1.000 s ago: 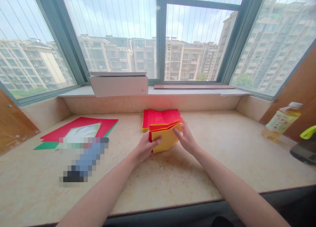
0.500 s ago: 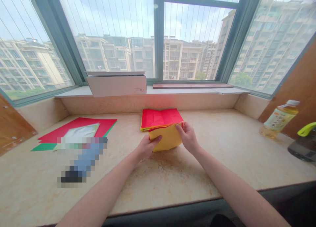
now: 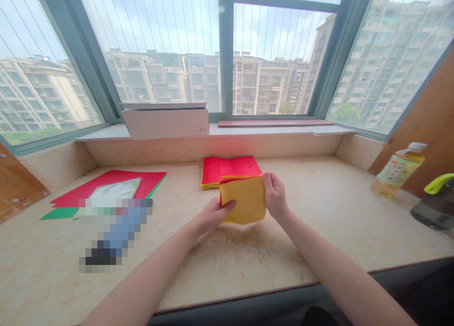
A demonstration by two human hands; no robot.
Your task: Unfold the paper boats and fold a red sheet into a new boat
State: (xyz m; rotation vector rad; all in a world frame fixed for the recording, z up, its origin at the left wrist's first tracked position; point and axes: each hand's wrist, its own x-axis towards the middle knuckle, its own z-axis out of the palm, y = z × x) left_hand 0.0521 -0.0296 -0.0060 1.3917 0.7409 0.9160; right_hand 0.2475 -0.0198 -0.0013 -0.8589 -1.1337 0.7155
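Observation:
Folded yellow paper [image 3: 244,200], with red layers showing along its top and left edges, is held up off the counter between both hands. My left hand [image 3: 214,215] grips its left side, thumb flat on the yellow face and fingers behind. At the upper right corner my right hand [image 3: 275,193] pinches the edge; its fingertips are partly hidden. Just behind the held paper lies a stack of red paper [image 3: 232,169] with yellow edges showing beneath, creased down the middle.
On the left lie red sheets [image 3: 109,181], a green sheet [image 3: 60,212], a clear packet [image 3: 117,191] and a blurred-out object [image 3: 120,231]. A white box [image 3: 166,123] sits on the sill. A drink bottle [image 3: 397,172] and a dark jug [image 3: 434,210] stand right.
The held paper has come up and slightly right, turning its yellow face more toward me. My right hand has shifted a little right along with the corner.

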